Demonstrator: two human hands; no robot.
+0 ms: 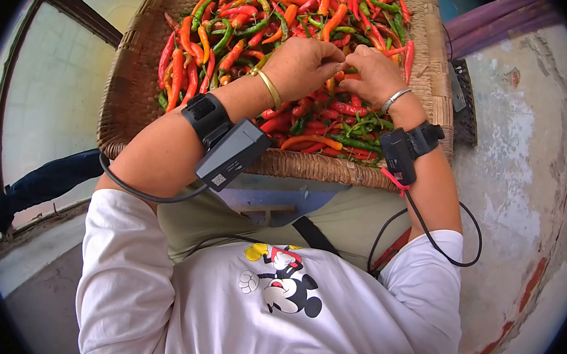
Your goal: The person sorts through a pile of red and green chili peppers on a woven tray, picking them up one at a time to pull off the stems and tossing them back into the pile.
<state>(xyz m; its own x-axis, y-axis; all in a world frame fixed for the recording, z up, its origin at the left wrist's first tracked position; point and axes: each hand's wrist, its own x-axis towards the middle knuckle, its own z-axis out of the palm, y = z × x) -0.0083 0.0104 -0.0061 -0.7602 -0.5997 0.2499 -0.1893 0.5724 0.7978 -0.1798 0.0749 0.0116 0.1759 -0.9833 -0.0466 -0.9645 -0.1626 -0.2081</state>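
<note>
Red, orange and green chili peppers [185,69] fill a woven basket [441,76] in front of me. My left hand [302,65], with a gold bangle at its wrist, is over the middle of the pile, its fingers bent together at the tips. Close beside it on the right, my right hand [375,74] has its thumb and fingers curled toward the left fingertips. A silver bracelet circles the right wrist. Whatever the fingertips hold is too small and hidden to make out. Peppers with green stems lie below both hands.
Black devices [232,153] with cables are strapped to both forearms. The near basket rim [337,170] is above my lap. Window panes [50,92] stand at the left, a worn plaster wall [519,142] at the right. A dark cloth [50,175] hangs at the left.
</note>
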